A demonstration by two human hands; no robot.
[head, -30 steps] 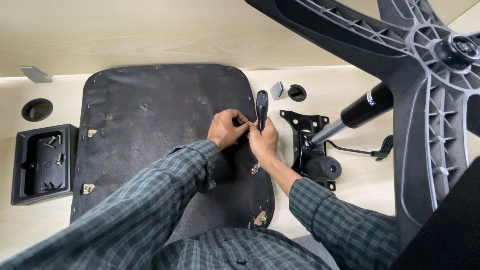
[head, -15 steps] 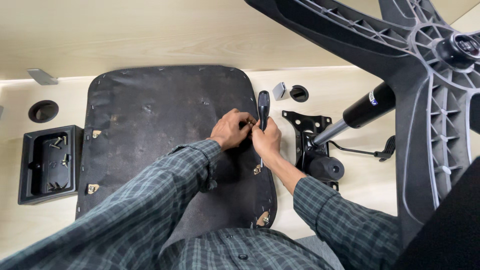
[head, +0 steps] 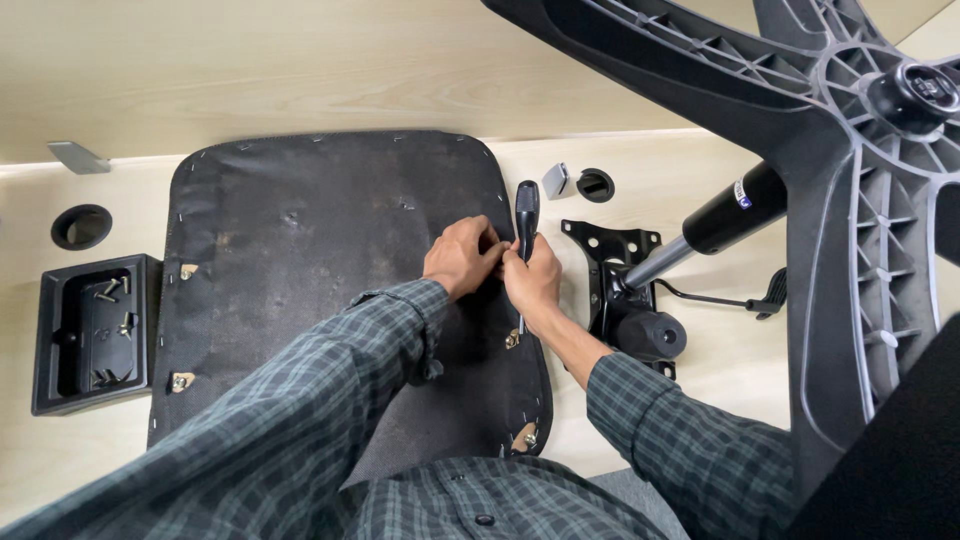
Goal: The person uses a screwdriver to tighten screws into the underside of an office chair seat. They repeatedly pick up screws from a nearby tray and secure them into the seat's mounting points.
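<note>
In the head view, an upturned chair seat [head: 330, 290], its black underside fabric stapled round the edge, is seen lying flat on a pale wooden surface [head: 300, 70], and both hands are brought together near its right edge. The left hand [head: 462, 258] is curled with its fingertips pinched at something small that cannot be made out; the right hand [head: 532, 282] is closed around the shaft of a black-handled screwdriver [head: 526, 215], whose handle stands up above the knuckles and whose tip is hidden below the hand. The work is judged to be at an early or middle stage: the tilt mechanism plate [head: 615, 265] with its gas cylinder [head: 722, 218] is lying beside the seat, not on it, the five-star base [head: 850, 150] is lying apart at the right, and the brass mounting points at the seat's corners [head: 181, 380] are seen bare. Loose screws are kept in a black plastic tray [head: 90, 330] left of the seat. As for labels, only a small white and blue sticker [head: 741, 194] is seen on the upper part of the cylinder, and a round emblem [head: 925, 88] at the hub of the base; no packages or signs are visible
</note>
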